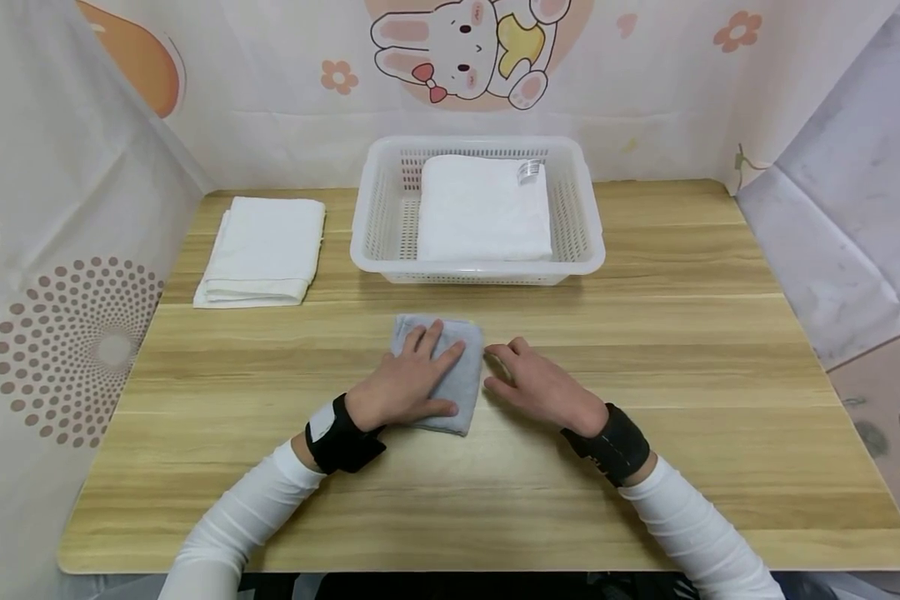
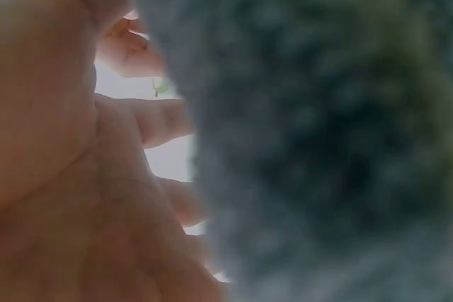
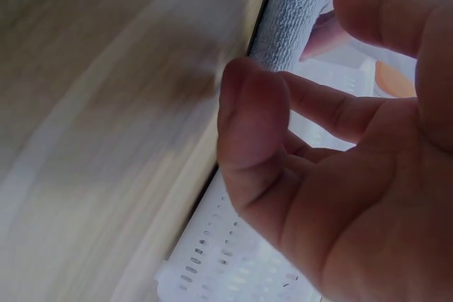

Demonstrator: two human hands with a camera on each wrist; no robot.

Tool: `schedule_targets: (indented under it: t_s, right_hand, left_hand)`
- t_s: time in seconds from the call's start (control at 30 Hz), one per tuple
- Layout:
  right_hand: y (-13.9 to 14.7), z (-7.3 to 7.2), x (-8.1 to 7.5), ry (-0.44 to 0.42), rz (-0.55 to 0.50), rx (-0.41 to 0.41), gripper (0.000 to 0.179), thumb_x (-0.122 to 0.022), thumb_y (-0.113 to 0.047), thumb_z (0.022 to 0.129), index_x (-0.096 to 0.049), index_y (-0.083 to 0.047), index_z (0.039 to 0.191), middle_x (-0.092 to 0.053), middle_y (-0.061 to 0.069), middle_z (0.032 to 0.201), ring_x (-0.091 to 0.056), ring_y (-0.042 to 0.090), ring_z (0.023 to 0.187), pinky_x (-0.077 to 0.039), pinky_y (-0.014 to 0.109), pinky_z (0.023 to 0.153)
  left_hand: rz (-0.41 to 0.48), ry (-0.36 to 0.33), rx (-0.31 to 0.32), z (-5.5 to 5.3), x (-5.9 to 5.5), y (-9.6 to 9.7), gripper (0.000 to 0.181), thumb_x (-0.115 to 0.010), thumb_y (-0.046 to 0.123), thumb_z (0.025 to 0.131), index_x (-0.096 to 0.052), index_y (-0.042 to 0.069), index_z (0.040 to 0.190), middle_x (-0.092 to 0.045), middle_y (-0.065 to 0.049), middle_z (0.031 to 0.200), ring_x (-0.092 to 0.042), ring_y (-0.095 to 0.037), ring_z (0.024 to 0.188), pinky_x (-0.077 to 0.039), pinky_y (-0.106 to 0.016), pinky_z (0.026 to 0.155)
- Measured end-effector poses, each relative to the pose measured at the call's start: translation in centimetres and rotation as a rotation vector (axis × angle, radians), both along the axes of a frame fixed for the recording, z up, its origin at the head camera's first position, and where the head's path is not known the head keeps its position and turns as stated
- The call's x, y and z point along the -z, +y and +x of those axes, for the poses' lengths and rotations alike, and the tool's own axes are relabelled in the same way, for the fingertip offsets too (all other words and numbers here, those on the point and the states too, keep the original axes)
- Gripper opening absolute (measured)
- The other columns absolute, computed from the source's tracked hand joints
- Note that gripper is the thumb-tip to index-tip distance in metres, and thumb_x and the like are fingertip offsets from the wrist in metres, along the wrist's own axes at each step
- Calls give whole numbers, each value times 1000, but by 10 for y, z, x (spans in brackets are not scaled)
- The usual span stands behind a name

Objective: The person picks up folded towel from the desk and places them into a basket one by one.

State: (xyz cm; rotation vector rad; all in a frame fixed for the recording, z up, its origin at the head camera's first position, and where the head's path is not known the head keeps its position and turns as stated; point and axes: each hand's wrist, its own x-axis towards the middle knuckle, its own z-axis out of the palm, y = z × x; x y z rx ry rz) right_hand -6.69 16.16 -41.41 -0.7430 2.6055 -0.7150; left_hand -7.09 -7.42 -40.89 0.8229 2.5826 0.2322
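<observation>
A folded grey towel point(image 1: 461, 383) lies on the table in front of the basket. My left hand point(image 1: 405, 383) rests on it with fingers spread and straight; the left wrist view is mostly filled by the towel's blurred pile point(image 2: 318, 132) beside the palm point(image 2: 92, 175). Just off the towel's right edge is my right hand point(image 1: 543, 387), its fingers loosely bent and holding nothing. In the right wrist view the towel's edge point(image 3: 294, 19) shows past the bent fingers point(image 3: 255, 118), with a small gap to the thumb.
A white perforated basket point(image 1: 371, 250) stands at the table's back, with a folded white towel point(image 1: 483, 208) inside. Another folded white cloth point(image 1: 270, 246) lies at the back left. Printed curtains point(image 1: 270, 125) border the wooden table point(image 1: 682, 350).
</observation>
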Motion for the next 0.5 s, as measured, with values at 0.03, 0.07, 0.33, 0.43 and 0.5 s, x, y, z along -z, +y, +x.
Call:
schedule_targets:
  t_s: [0.03,0.07,0.33,0.43,0.5]
  right_hand:
    - [0,0,1,4,-1,-3,47,-63,-21,99,-52,5,136,-54,17,107,-51,16,74,-47,29,64]
    - [0,0,1,4,-1,-2,47,-63,-21,99,-52,5,136,-54,17,107,-51,16,74,-47,29,65]
    - [0,1,1,-7,-10,-2,47,-63,-21,99,-52,5,136,-55,17,109,-53,16,75,-48,30,66]
    - [-1,1,0,-18,-5,4,47,-63,-22,99,-52,5,136,-55,17,110,-53,16,76,-48,30,67]
    - [-1,1,0,-22,-4,3,47,-62,-22,99,-52,5,136,-55,18,110,-53,16,76,-49,30,67]
  left_hand:
    - [3,9,3,0,0,0,91,-67,58,88,-26,18,159,-11,-23,163,-19,-42,146,-50,-65,85]
    - [6,16,4,0,1,1,90,-67,58,88,-27,17,158,-12,-23,163,-20,-42,145,-50,-64,84]
    - [20,51,12,0,1,2,84,-66,55,90,-32,16,156,-17,-24,161,-24,-42,143,-53,-62,81]
    - [27,65,16,0,1,2,78,-65,51,93,-34,16,155,-19,-25,160,-26,-43,142,-53,-60,79]
    - [30,76,19,0,2,1,70,-61,46,97,-35,16,155,-20,-25,160,-28,-43,141,-54,-59,79]
